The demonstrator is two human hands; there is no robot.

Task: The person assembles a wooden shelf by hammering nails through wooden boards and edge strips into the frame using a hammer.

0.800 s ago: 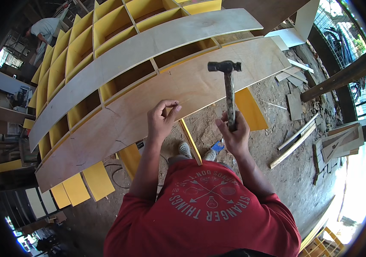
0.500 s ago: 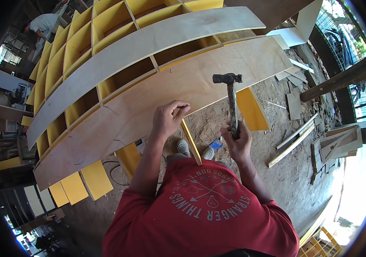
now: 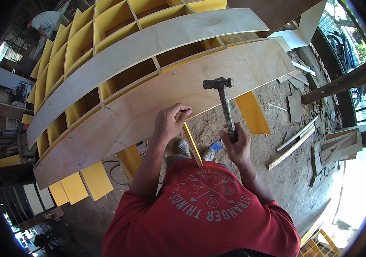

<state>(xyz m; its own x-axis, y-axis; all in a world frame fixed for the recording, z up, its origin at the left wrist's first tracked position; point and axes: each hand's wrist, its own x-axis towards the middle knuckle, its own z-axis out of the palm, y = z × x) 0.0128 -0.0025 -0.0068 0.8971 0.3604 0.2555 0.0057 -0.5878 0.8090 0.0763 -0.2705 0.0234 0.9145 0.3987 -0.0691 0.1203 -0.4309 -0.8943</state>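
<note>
Hammer (image 3: pixel 225 105) tipped left a bit; right hand (image 3: pixel 237 144) wraps its handle, left hand (image 3: pixel 170 123) pinches near the plywood board (image 3: pixel 138 103), can't tell on what.

Hammer (image 3: pixel 226 107), one. Has a dark metal head with a blunt round face at the right end, and a worn, mottled handle. Stands nearly upright, head uppermost and tipped slightly left. Is gripped low on the handle in the right hand (image 3: pixel 237 144). Overlaps the board's near edge in view.

Board (image 3: pixel 148 100), one. Long, wide and thin, of pale brown wood with small dark marks, mostly toward the left. Lies broad face up along the near side of a yellow frame (image 3: pixel 80 45), running from lower left to upper right. Is partly covered in view by the pinched left hand (image 3: pixel 169 123); contact unclear.
</note>
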